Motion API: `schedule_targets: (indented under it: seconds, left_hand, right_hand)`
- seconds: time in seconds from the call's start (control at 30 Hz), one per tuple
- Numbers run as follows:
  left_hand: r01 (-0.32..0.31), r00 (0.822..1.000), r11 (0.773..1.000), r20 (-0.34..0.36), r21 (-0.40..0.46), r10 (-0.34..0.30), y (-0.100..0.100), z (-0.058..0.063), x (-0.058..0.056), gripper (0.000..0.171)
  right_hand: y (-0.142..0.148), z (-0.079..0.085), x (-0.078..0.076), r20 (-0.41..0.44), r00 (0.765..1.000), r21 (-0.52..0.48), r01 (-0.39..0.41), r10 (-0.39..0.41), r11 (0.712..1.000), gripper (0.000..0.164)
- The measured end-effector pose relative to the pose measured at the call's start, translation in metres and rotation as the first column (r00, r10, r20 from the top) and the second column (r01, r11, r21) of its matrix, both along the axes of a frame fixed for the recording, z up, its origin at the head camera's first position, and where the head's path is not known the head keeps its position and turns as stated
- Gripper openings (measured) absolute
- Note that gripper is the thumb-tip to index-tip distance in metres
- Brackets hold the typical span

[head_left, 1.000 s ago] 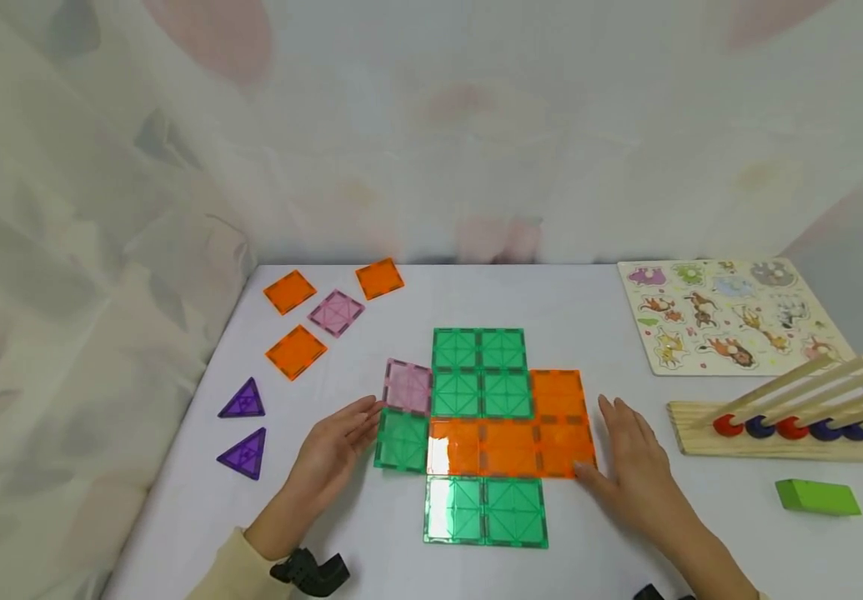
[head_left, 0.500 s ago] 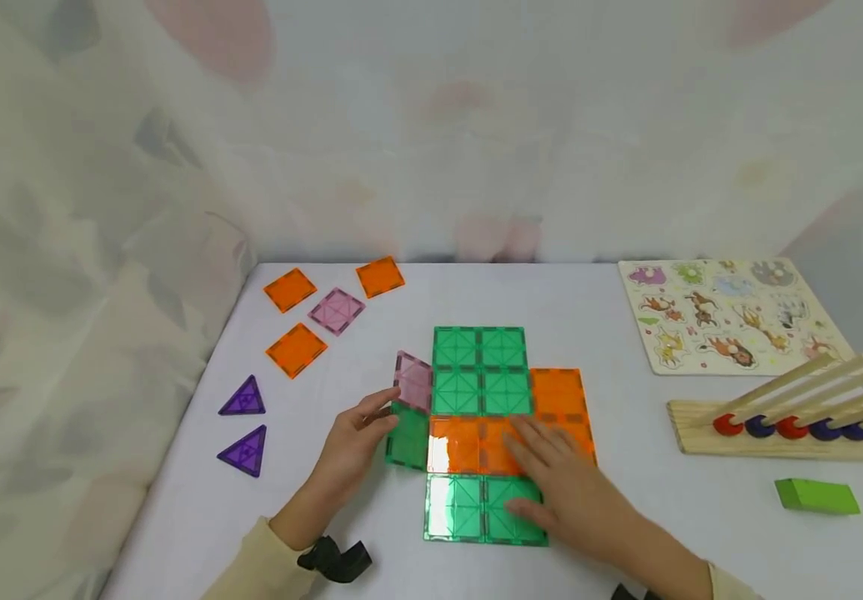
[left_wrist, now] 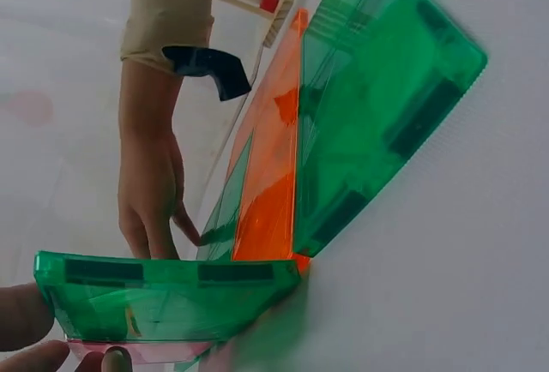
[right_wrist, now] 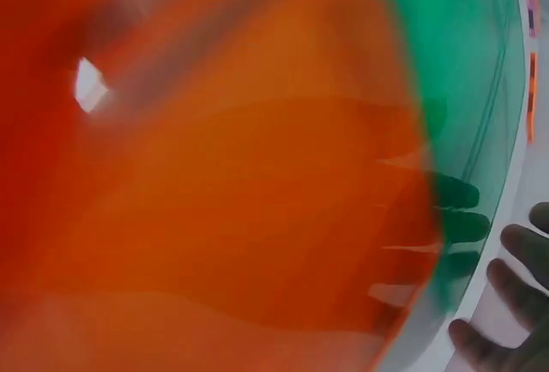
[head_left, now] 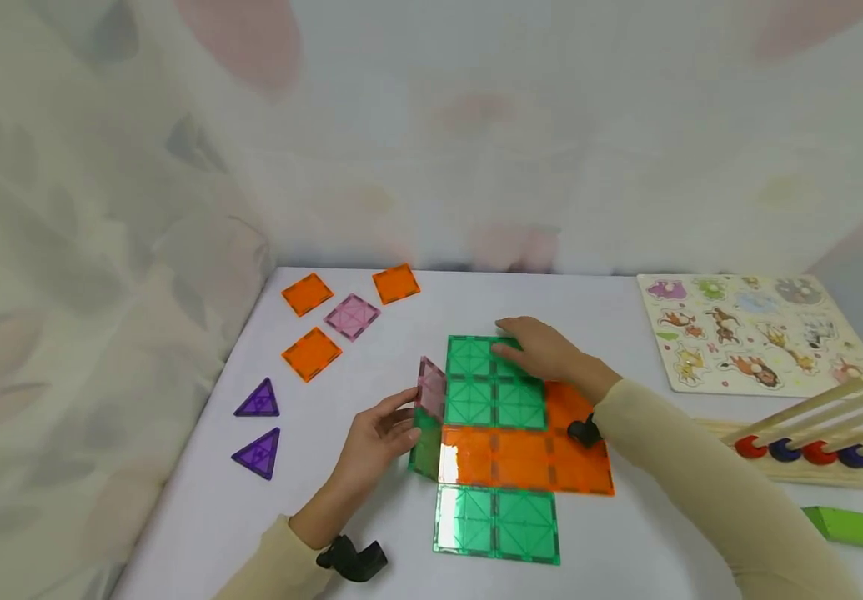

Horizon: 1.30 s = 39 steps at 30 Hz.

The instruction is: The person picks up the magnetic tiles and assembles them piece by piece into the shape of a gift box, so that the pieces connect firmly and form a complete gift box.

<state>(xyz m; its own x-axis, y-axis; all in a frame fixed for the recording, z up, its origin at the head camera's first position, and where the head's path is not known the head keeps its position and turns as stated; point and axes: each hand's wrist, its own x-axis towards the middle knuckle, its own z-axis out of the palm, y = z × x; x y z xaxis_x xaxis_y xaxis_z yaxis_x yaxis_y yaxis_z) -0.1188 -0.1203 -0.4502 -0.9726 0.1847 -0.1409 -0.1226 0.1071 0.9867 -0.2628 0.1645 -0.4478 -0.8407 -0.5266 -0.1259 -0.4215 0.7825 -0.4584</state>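
Observation:
Flat magnetic tiles form a layout on the white table. On its left side, a green tile (head_left: 423,454) and a pink tile (head_left: 431,390) stand tilted up, nearly on edge. The left hand (head_left: 374,437) holds them by their raised edge with curled thumb and fingers; in the left wrist view the fingers (left_wrist: 34,357) lie at the edge of the upright green tile (left_wrist: 163,299). The right hand (head_left: 544,348) reaches over the far corner of the green square (head_left: 470,400), and the right wrist view has its spread fingers (right_wrist: 515,291) just beyond the tile's edge.
Orange tiles (head_left: 521,458) and a green strip (head_left: 497,525) lie flat nearer the person. Loose orange, pink and purple tiles (head_left: 311,354) lie at left. An animal puzzle board (head_left: 761,367), a pegged wooden stand (head_left: 784,471) and a green block (head_left: 847,527) are at right.
The left hand has raised the pink and green tiles from flat to nearly upright. The right hand has moved from the orange tiles' right side, across them, to the green square's far corner.

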Motion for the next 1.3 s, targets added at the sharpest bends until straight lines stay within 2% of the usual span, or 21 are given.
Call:
schedule_targets:
  seconds: [0.1, 0.2, 0.33, 0.5, 0.63, 0.73, 0.93, 1.1, 1.3]
  left_hand:
    - [0.029, 1.000, 0.999, 0.002, 0.030, -0.029, 0.004, -0.001, -0.002, 0.055]
    - [0.022, 1.000, 0.999, 0.019, 0.023, -0.023, 0.007, -0.001, -0.001, 0.055]
    - [-0.004, 0.999, 1.000, 0.041, 0.005, 0.004, 0.009, -0.002, 0.002, 0.054]
    - [0.034, 0.998, 0.999, 0.052, 0.026, -0.035, 0.012, -0.004, 0.000, 0.053]
    - [0.052, 0.996, 0.998, 0.066, 0.033, -0.054, 0.014, -0.004, -0.001, 0.054]
    - [0.045, 0.997, 0.998, 0.062, 0.033, -0.047, 0.014, -0.004, 0.000, 0.053]
    - [0.047, 0.998, 0.998, 0.047, 0.045, -0.049, 0.016, -0.004, 0.000, 0.052]
    - [0.045, 0.998, 0.998, 0.036, 0.041, -0.047, 0.018, -0.008, -0.001, 0.051]
    - [0.031, 0.999, 0.999, 0.018, 0.009, -0.031, 0.020, -0.013, 0.000, 0.049]
  right_hand:
    - [-0.012, 0.001, -0.003, 0.006, 1.000, 0.038, -0.023, 0.023, 0.999, 0.050]
    - [-0.023, 0.002, -0.002, -0.015, 0.999, 0.061, -0.049, 0.050, 0.997, 0.045]
    - [-0.030, 0.002, -0.002, -0.017, 0.998, 0.003, -0.053, 0.053, 0.999, 0.041]
    - [-0.027, 0.003, -0.005, 0.000, 1.000, -0.096, -0.010, 0.010, 0.995, 0.038]
    - [-0.025, 0.011, -0.005, -0.019, 1.000, -0.176, -0.001, -0.002, 0.984, 0.039]
    - [-0.027, 0.021, -0.001, -0.055, 0.998, -0.211, -0.006, -0.006, 0.977, 0.039]
    - [-0.031, 0.036, 0.014, -0.105, 0.994, -0.221, -0.016, -0.008, 0.975, 0.037]
    - [-0.034, 0.037, 0.025, -0.141, 0.990, -0.234, -0.016, -0.018, 0.972, 0.034]
    - [-0.036, 0.031, 0.032, -0.174, 0.984, -0.232, -0.013, -0.029, 0.973, 0.029]
